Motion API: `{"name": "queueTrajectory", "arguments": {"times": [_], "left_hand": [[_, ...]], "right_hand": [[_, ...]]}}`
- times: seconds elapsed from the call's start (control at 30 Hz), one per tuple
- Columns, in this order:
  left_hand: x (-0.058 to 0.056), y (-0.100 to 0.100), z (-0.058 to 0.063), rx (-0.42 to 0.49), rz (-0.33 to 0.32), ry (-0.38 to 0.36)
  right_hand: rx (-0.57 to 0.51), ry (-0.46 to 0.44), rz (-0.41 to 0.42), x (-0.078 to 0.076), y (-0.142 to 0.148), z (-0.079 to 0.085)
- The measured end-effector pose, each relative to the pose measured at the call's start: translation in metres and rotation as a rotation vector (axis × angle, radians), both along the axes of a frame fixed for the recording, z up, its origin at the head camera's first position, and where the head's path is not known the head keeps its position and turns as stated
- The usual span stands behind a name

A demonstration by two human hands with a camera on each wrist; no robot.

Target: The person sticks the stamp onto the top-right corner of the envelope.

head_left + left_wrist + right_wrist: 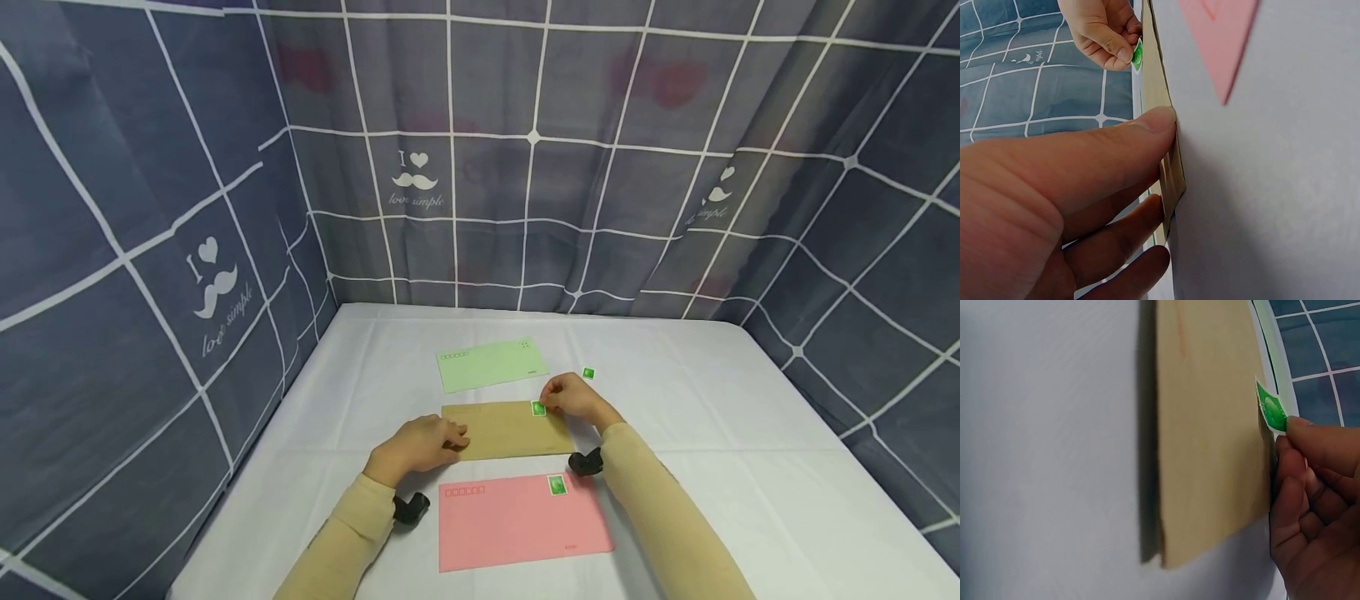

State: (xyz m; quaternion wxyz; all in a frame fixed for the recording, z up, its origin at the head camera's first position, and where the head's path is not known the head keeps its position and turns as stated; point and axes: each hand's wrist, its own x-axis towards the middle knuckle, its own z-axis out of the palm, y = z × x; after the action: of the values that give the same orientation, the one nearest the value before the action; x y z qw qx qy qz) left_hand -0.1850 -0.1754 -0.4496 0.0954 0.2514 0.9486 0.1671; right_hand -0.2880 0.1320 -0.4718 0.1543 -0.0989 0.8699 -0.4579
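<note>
In the head view, a brown envelope (498,433) lies between the two hands. The left hand (423,442) rests at its left end. Seen from the left wrist, that thumb (1147,128) touches the envelope's near edge, with the other fingers loosely bent beside it. A green postage stamp with a white border (1270,409) is pinched by a corner between the right hand's (1319,494) thumb and fingers. It stands tilted at the envelope's top right corner; whether its lower edge touches the paper, I cannot tell.
Nearer the body lies a pink envelope (517,525) bearing a green stamp (557,485) at its top right. A light green envelope (491,367) lies farther back, with a loose green stamp (588,373) to its right. Dark checked curtains (487,183) enclose the white table (675,367).
</note>
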Motion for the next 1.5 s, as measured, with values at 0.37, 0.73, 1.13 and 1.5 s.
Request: {"name": "queueTrajectory", "arguments": {"times": [0.37, 0.73, 1.13, 1.5], "left_hand": [[0.001, 0.000, -0.005, -0.016, -0.006, 0.011], [-0.002, -0.002, -0.004, -0.005, -0.010, 0.019], [-0.003, -0.003, 0.002, -0.005, -0.016, 0.027], [-0.003, -0.003, -0.001, -0.004, -0.011, 0.007]], "right_hand": [[0.022, 0.001, -0.024, 0.002, -0.003, -0.002], [0.036, 0.011, -0.023, -0.002, -0.005, 0.000], [0.057, 0.025, -0.013, 0.001, -0.006, 0.006], [0.099, 0.035, -0.016, 0.001, -0.009, 0.004]]}}
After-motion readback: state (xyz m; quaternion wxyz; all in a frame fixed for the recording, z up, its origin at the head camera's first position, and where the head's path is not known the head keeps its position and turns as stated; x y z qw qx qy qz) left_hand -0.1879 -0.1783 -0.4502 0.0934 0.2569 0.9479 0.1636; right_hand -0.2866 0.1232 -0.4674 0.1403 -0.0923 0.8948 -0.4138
